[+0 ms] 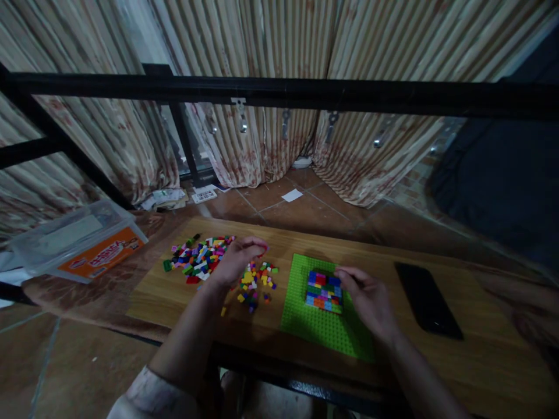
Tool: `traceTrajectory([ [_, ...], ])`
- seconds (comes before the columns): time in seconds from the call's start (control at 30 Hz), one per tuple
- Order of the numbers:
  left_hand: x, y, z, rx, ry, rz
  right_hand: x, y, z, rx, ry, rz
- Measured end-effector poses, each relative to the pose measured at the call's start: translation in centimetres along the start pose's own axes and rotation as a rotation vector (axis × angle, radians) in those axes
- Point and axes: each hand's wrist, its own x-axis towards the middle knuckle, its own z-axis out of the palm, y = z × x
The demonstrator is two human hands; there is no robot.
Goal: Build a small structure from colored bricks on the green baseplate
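Observation:
Above the table, my left hand (238, 259) pinches a small red toy brick (264, 250) between thumb and fingertips. A bright green baseplate (301, 302) lies to the right of it. On that plate sits a block of multicoloured bricks (324, 291), with blue, red, orange and white pieces in rows. My right hand (367, 297) is closed at the block's far right corner, its fingertips close together there. Whether a brick is between them is hidden. Behind and beside my left hand lies a big pile of loose bricks (203, 256), with a smaller heap of little pieces (251, 279) nearer.
A black phone (428, 299) lies on the wooden table (471, 349) to the right. At the left stands a clear plastic box (82, 238) with an orange label. A black metal bar (279, 93) crosses in front of striped curtains (279, 41). Papers (292, 195) lie on the tiled floor.

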Motion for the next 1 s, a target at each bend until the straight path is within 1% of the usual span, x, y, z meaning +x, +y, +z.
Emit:
traceTrajectory([
  [0.07, -0.6, 0.7, 0.9, -0.432, -0.078, -0.171, -0.6, -0.9, 0.8, 0.046, -0.025, -0.056],
  [0.1, -0.9, 0.9, 1.6, -0.607, -0.125, -0.260, -1.0, -1.3, 1.2, 0.073, -0.054, -0.095],
  [0.13, -1.3, 1.0, 2.5, -0.733, -0.177, -0.336, -1.3, -1.7, 1.6, 0.102, -0.083, -0.122],
  [0.2, -1.9, 1.1, 4.4, -0.897, -0.274, -0.447, -2.0, -2.3, 2.4, 0.143, -0.122, -0.153],
  [0.27, -2.6, 1.1, 6.3, -0.980, -0.356, -0.509, -2.4, -2.5, 2.9, 0.174, -0.158, -0.158],
  [0.37, -3.4, 1.1, 8.2, -1.020, -0.429, -0.545, -2.7, -2.6, 3.1, 0.213, -0.175, -0.152],
  [0.43, -3.8, 1.2, 8.8, -1.018, -0.421, -0.551, -2.7, -2.5, 3.0, 0.232, -0.170, -0.160],
  [0.53, -4.3, 1.3, 9.2, -0.973, -0.321, -0.538, -2.7, -2.5, 2.9, 0.249, -0.156, -0.191],
  [0.6, -4.5, 1.3, 9.3, -0.925, -0.285, -0.535, -2.7, -2.5, 2.8, 0.225, -0.145, -0.225],
  [0.73, -5.1, 1.5, 9.6, -0.820, -0.344, -0.535, -3.0, -2.7, 2.7, 0.175, -0.156, -0.262],
  [0.8, -5.3, 1.7, 9.8, -0.807, -0.345, -0.517, -3.2, -2.8, 2.5, 0.189, -0.166, -0.255],
  [0.9, -5.5, 2.2, 10.0, -0.827, -0.322, -0.477, -3.4, -3.2, 2.5, 0.271, -0.160, -0.214],
  [1.0, -5.5, 2.5, 10.3, -0.843, -0.320, -0.455, -3.4, -3.3, 2.3, 0.373, -0.157, -0.141],
])
